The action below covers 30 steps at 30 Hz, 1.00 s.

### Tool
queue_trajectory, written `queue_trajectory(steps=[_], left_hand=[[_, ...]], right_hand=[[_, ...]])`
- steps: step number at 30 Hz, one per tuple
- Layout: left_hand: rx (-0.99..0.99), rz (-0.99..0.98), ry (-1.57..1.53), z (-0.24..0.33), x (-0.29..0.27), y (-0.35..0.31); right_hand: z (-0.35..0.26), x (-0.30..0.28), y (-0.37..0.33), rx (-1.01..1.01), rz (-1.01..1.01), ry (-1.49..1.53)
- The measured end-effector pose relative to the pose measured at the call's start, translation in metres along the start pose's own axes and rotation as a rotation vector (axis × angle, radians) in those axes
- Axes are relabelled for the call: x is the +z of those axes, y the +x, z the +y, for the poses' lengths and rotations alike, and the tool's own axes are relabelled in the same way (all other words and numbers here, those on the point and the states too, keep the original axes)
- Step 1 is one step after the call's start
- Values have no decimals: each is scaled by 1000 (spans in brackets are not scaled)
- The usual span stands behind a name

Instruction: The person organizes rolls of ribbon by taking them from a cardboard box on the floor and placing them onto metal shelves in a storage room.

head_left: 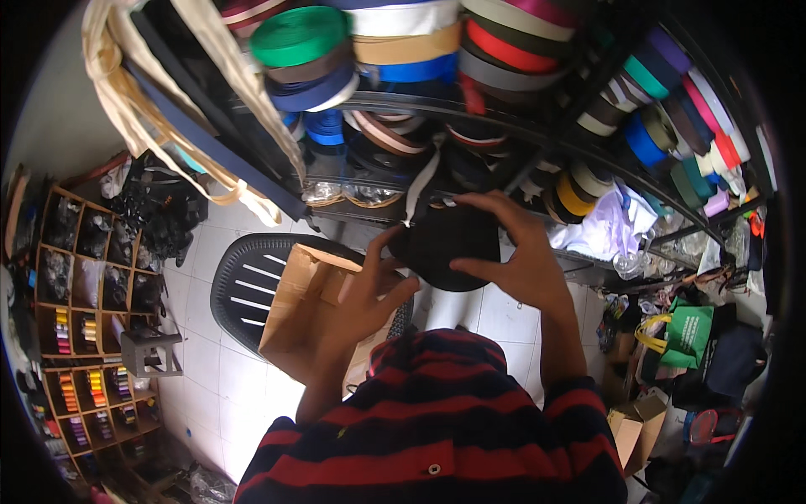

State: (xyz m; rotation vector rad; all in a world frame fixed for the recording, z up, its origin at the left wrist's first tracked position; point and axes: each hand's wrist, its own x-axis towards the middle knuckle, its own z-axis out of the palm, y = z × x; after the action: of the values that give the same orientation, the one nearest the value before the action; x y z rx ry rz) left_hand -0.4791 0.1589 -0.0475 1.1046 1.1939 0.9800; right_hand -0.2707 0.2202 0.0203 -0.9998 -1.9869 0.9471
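- Head view: black roll-like piece (449,245) at mid-frame, just above the striped shirt (437,420), between the two hands.
- Pointing: outline near round, slightly wider than tall; long axis weak, running roughly left to right. A broad dark side faces the camera; front and back cannot be told apart.
- Material: matt black, soft-edged, apparently fabric; weave lost in the dark.
- Pale flat strap (425,178) hangs above it, lower end near its upper left edge; whether the two touch, cannot tell.
- Right hand (525,259): thumb and fingers spread wide around the right side, thumb across the lower face, forefinger along the top edge; holding the piece.
- Left hand (367,290): half open, fingers curved, thumb apart, fingertips at the left edge; grip cannot be told.
- Lower left of centre: creased brown cardboard box (294,317) on a slatted black plastic chair (231,277), smooth white tile floor (197,319) around it.
- Top of frame: flat coiled rolls, a green one (300,38) among them, on a dark shelf (504,120).
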Motion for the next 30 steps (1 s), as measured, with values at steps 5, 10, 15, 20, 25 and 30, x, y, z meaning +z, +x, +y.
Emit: queue_trajectory(steps=[5, 10, 15, 20, 25, 30], left_hand=[[351, 159, 491, 30, 23, 6], [600, 28, 301, 48, 102, 33], [712, 155, 168, 43, 166, 52], [482, 173, -229, 31, 213, 53], [498, -120, 311, 47, 222, 59], [515, 44, 356, 31, 255, 67]], right_hand=[[24, -44, -16, -106, -32, -10], [38, -66, -38, -213, -24, 26], [66, -73, -69, -235, 335, 156], [79, -96, -86, -229, 410, 118], [109, -122, -116, -180, 244, -10], [125, -132, -138, -60, 286, 96]])
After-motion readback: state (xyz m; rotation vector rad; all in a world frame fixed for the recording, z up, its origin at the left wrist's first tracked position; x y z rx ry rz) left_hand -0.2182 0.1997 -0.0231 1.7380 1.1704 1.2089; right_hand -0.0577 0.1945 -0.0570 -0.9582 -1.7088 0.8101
